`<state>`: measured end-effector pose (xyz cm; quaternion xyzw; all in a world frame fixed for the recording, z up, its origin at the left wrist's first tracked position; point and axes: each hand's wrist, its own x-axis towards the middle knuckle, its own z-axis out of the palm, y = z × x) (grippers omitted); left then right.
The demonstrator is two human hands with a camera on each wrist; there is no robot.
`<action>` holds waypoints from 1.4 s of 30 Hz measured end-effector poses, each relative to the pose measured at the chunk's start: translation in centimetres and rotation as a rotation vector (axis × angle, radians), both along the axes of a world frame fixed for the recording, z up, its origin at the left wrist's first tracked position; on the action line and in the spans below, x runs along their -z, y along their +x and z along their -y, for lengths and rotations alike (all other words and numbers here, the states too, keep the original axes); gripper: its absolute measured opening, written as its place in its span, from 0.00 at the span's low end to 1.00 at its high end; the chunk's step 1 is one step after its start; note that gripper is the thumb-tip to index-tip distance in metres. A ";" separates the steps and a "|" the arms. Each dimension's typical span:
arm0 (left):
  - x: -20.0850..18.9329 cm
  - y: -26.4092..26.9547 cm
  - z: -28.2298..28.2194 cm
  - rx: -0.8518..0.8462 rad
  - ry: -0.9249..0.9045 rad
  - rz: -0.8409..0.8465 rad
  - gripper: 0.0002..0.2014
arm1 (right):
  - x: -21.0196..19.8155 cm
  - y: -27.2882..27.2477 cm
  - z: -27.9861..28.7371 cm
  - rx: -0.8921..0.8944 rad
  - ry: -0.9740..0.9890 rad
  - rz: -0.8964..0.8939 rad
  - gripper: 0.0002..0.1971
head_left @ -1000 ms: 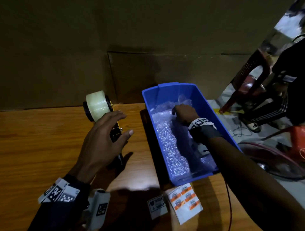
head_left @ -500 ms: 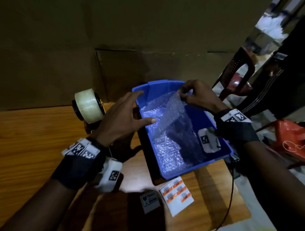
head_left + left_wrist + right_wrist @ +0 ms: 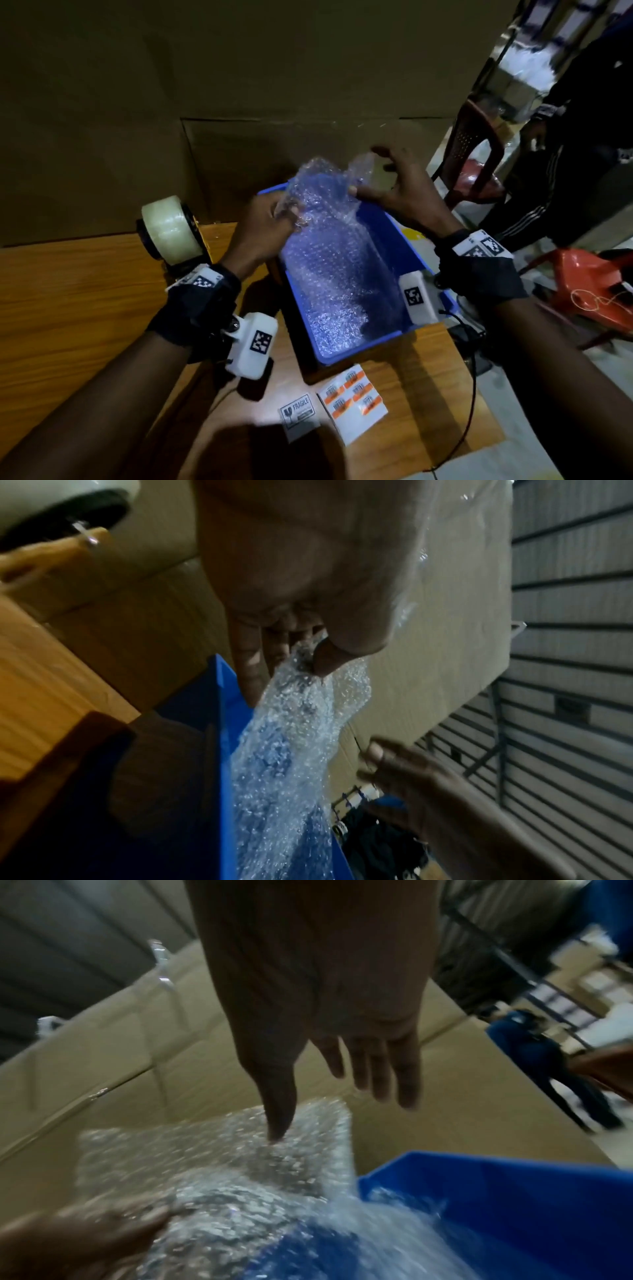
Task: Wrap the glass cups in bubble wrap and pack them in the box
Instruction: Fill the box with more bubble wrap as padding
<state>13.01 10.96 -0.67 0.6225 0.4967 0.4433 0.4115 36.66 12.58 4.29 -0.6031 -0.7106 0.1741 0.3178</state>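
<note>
I see my left hand pinching the near-left edge of the bubble wrap sheet, thumb and fingers curled on it; the left wrist view shows the wrap bunched between thumb and fingertips. My right hand is at the sheet's upper right corner: the thumb presses against the wrap, while the other fingers are spread and fairly straight, so I read it as touching rather than gripping. The top of the sheet is lifted above the far rim of the blue plastic bin, and the rest trails down inside it. The bin sits on the wooden counter. I cannot make out any glass cups. A tape dispenser stands left of the bin, just behind my left wrist. A FRAGILE label and a sheet of orange stickers lie near the bin's front edge.
</note>
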 end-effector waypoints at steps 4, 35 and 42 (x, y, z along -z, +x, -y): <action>-0.7 -2.2 0.3 0.005 -0.101 0.123 0.08 | 1.5 0.5 -0.6 -0.009 -0.335 -0.084 0.37; -3.1 -3.7 1.3 0.185 -0.073 0.122 0.16 | 2.1 -0.7 -3.7 -0.191 -0.278 0.069 0.14; -3.7 -5.9 2.0 0.210 -0.046 0.171 0.14 | 3.7 -2.2 -5.0 -0.327 -0.489 0.076 0.16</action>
